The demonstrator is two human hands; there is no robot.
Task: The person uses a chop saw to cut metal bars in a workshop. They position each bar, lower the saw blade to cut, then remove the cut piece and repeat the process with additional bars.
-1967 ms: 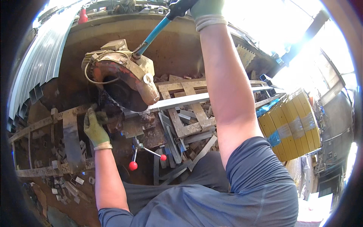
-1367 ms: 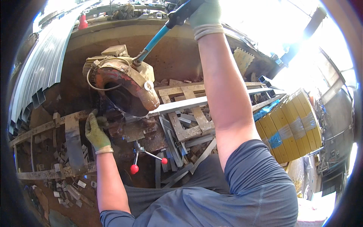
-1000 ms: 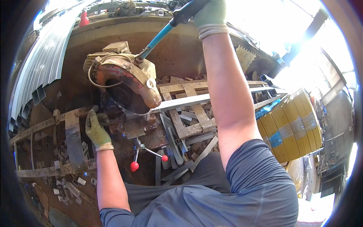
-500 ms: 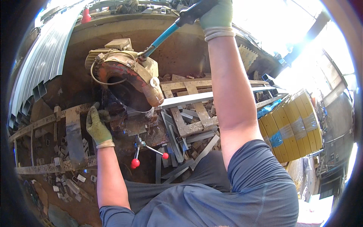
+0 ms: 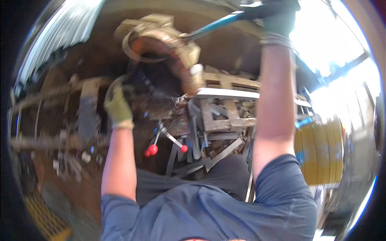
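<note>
Cut-off saw (image 5: pixel 183 54) looks blurred, its blade (image 5: pixel 161 78) hard to make out.

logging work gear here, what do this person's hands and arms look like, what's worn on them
The left hand and right hand wear green gloves with paler cuffs. Short, dark blue-grey sleeves leave the forearms bare; blur hides any finer markings.

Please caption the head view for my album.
Gloved right hand gripping the blue lever of a dusty machine, left hand nearby.
</note>
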